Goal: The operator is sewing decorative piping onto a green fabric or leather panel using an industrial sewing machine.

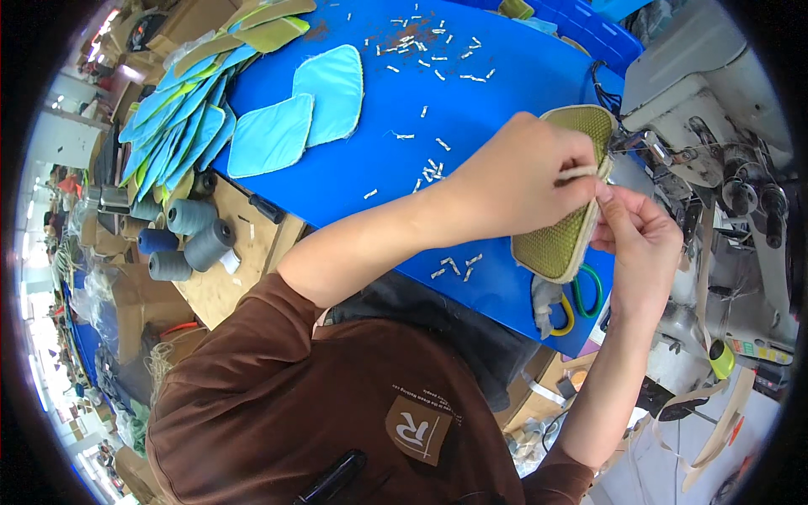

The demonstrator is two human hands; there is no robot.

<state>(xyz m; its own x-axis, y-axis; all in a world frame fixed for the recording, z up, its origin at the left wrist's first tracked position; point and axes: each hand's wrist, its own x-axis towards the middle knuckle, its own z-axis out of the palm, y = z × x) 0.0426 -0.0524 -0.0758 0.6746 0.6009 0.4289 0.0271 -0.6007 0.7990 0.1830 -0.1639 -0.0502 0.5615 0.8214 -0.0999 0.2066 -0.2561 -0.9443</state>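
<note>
olive-green mesh pad with rounded corners and cream edging (551, 248) is, in the head view, between the two hands, its long axis running nearly up and down. the left hand (534, 177) lies across its face, with fingers closed on a narrow cream strip (577, 172); the right hand (637, 227) is nearer to the right long edge and seems to pinch it. pale metal sewing machine (694, 109) stands just beside the upper end. scissors with green and yellow handles (600, 293) lie near the lower end. short white scraps (405, 136) dot the blue tabletop (337, 198).
</note>
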